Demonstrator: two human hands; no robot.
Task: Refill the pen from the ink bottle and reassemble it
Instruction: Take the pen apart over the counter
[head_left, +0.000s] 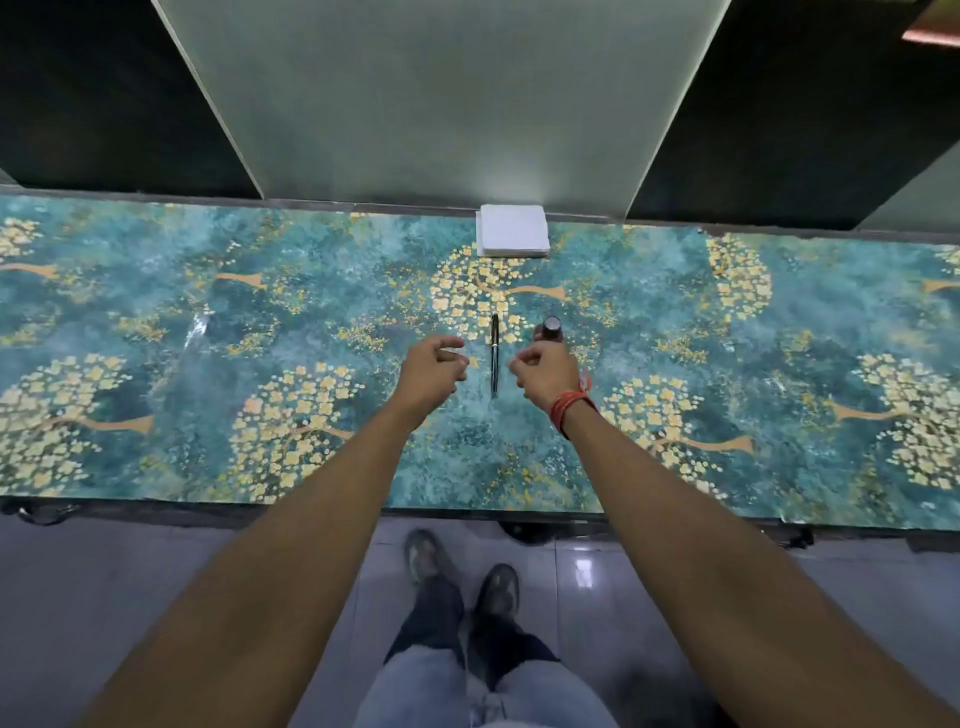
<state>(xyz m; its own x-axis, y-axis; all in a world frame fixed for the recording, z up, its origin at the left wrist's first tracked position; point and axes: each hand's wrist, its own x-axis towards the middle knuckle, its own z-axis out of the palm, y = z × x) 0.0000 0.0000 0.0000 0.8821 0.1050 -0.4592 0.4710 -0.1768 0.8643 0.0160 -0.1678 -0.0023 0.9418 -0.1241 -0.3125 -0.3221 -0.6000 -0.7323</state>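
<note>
Both hands hover empty, grip apart: left hand (434, 366) and right hand (545, 371) flank the pen (494, 356), which lies whole on the desk (208, 338). Ink bottle (551, 329) stands capped just beyond the right hand. Judgement: nothing started; all steps remain.

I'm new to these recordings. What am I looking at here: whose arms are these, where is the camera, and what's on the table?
There is no machine: a person wears a camera on the head, looking down at their own bare arms. The left hand and right hand hover, loosely curled, holding nothing, either side of a black pen lying whole on the patterned table. A dark ink bottle stands just beyond the right hand; whether they touch is unclear. White tissues sit at the far edge.
</note>
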